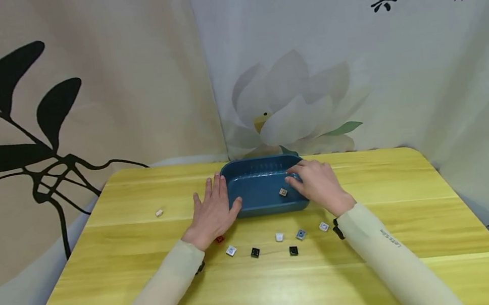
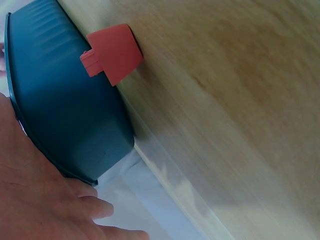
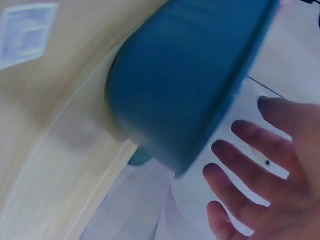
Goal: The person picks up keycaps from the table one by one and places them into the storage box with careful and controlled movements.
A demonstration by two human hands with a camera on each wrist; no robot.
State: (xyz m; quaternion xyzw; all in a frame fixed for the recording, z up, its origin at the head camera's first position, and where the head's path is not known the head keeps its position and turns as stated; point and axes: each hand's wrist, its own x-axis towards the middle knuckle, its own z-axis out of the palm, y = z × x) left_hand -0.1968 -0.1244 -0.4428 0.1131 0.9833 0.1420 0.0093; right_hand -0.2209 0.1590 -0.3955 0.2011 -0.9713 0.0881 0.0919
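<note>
A blue rectangular tray (image 1: pixel 264 211) stands near the table's far edge. My left hand (image 1: pixel 212 211) lies along its left rim, fingers straight and spread. Over the tray's right side reaches my right hand (image 1: pixel 322 186); the right wrist view shows its fingers (image 3: pixel 245 185) loosely bent and apart, gripping nothing. A beige keycap (image 1: pixel 283 192) appears inside the tray, just left of the right thumb. Near the left wrist sits a red keycap (image 2: pixel 115 52), upside down with its stem up, partly hidden in the head view.
In front of the tray lie black keycaps (image 1: pixel 255 253), white keycaps (image 1: pixel 231 250) and a grey-blue keycap (image 1: pixel 301 234). A pale keycap (image 1: pixel 159 213) is off to the left. Behind the wooden table (image 1: pixel 262 298) hangs a printed curtain (image 1: pixel 149 83).
</note>
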